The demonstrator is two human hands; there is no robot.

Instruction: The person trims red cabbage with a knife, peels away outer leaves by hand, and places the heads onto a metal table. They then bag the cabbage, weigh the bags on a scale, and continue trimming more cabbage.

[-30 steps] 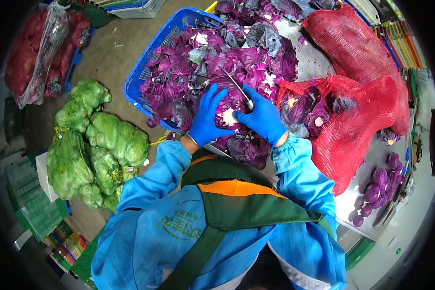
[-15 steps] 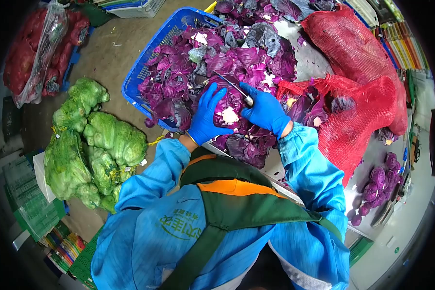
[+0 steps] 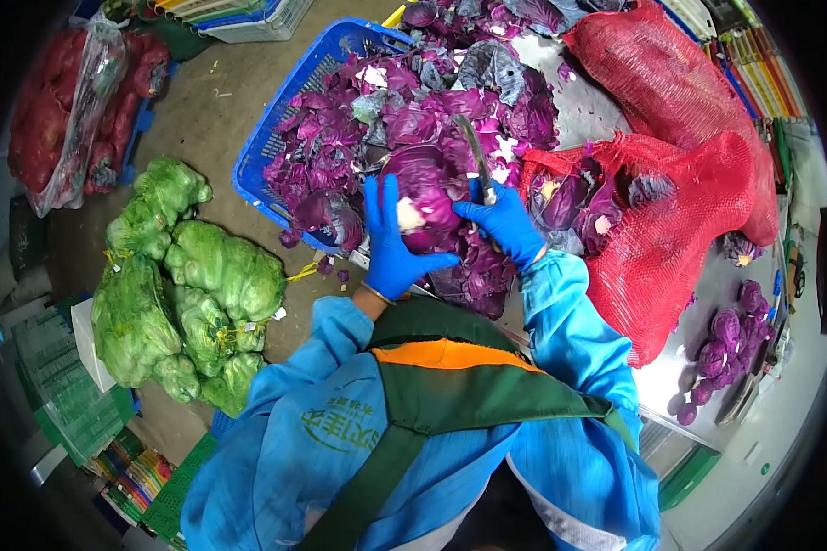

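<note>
A red cabbage [image 3: 424,175] with a pale cut stem is between my hands, over a heap of loose purple leaves. My left hand [image 3: 390,246], in a blue glove, cups its left and near side with fingers up along it and thumb stretched below. Closed around the handle of a knife [image 3: 477,158], my right hand [image 3: 505,226] rests against the cabbage's right side. The curved blade points up and away from me, apart from the cabbage. Under and beyond the cabbage, a blue basket [image 3: 265,129] is heaped with purple leaves [image 3: 340,138].
To the right, an open red mesh sack [image 3: 648,266] holds red cabbages, with a full sack [image 3: 662,78] behind it. Several small trimmed red cabbages [image 3: 726,344] sit on the metal table [image 3: 648,390]. Bagged green cabbages [image 3: 225,266] lie at left, near more red sacks [image 3: 46,110].
The cabbage has turned and its stem now faces left. My right hand has swung the blade from pointing left over the cabbage to pointing upward. My left hand has shifted slightly nearer me.
</note>
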